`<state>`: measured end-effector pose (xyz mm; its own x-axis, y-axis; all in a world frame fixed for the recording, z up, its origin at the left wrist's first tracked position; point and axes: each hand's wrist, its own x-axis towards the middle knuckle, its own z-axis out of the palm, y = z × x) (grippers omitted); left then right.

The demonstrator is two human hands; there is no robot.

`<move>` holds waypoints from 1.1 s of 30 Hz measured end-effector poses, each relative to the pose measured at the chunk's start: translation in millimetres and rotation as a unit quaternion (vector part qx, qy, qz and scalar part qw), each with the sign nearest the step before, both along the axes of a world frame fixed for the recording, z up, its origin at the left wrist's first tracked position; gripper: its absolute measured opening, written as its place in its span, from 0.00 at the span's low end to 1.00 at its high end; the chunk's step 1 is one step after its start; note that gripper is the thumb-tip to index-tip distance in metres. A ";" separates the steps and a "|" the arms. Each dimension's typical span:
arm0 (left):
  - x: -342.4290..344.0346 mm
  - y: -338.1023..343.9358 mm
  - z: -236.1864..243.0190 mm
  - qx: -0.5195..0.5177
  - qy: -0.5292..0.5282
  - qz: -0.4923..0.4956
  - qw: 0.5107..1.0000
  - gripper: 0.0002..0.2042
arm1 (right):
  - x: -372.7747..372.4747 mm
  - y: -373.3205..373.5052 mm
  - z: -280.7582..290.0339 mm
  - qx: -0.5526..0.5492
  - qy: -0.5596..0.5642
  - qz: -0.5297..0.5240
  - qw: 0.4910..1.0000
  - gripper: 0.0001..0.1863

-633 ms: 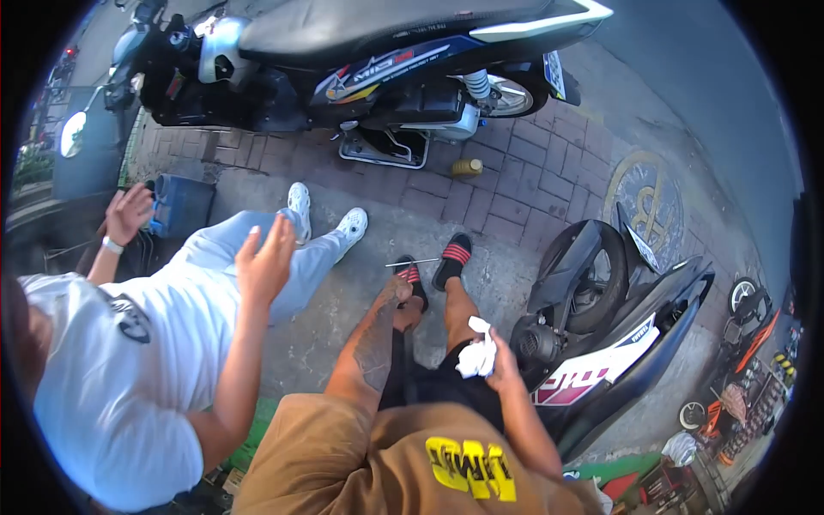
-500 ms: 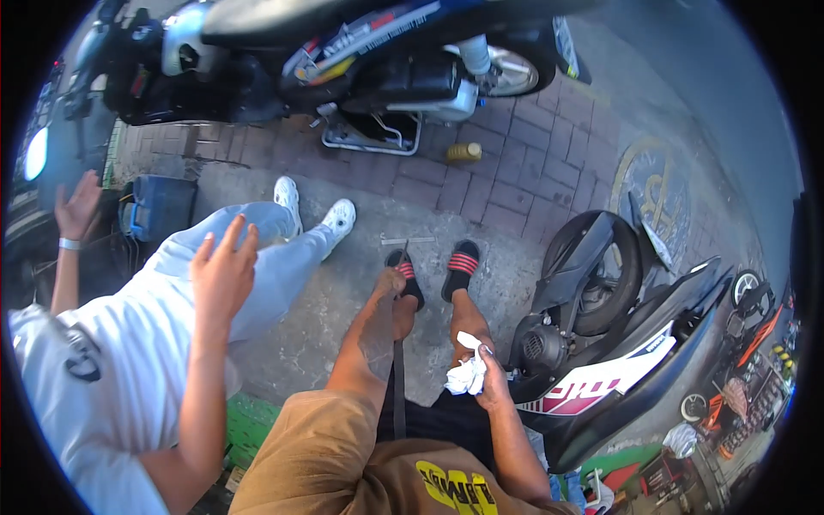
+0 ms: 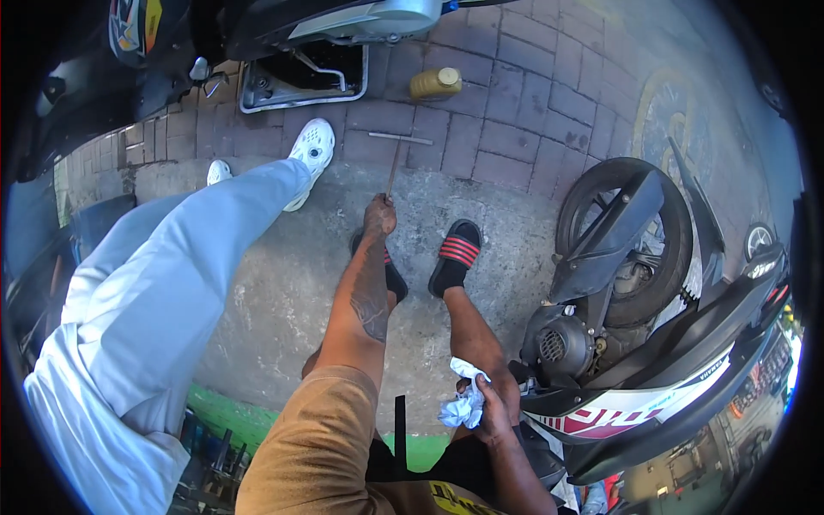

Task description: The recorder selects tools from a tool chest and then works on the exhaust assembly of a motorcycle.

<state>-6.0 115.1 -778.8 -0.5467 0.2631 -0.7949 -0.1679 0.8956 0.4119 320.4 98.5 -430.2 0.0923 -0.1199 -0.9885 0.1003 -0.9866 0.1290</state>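
Note:
My left hand (image 3: 379,215) is stretched forward in front of my feet, its fingers closed around the near end of a T-handle wrench (image 3: 395,167). The wrench's thin shaft points away from me, and its crossbar lies at the far end, over the brick paving. Close to my right knee, my right hand (image 3: 493,414) grips a crumpled white rag (image 3: 464,402). Part of the rag is hidden behind the fingers.
Ahead, a parked motorcycle (image 3: 369,21) stands above a metal drain pan (image 3: 302,96); a yellowish bottle (image 3: 436,83) is beside the pan. Another person's pale trouser leg (image 3: 193,245) reaches in from the left. A second motorcycle (image 3: 635,408) lies close on my right.
My left hand has reached farther forward with the T-handle wrench, and the view has shifted toward the pan. The other person has stepped toward it, their hands now out of sight.

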 end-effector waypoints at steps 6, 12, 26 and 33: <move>0.5 -52.2 -10.3 -0.094 0.089 -0.095 0.987 0.26 | -34.4 10.3 31.3 0.113 0.093 -0.008 0.989 0.18; 68.8 -70.5 144.3 0.048 -0.098 -0.222 0.969 0.25 | -38.7 33.3 88.0 0.061 0.081 -0.094 0.990 0.17; 98.4 6.0 637.2 0.096 -0.093 -0.460 0.878 0.18 | -95.2 103.6 289.8 0.488 0.307 0.016 0.817 0.22; 129.4 -11.4 704.5 0.212 0.092 -0.629 0.742 0.12 | -67.2 90.1 319.9 0.817 0.235 0.349 0.395 0.23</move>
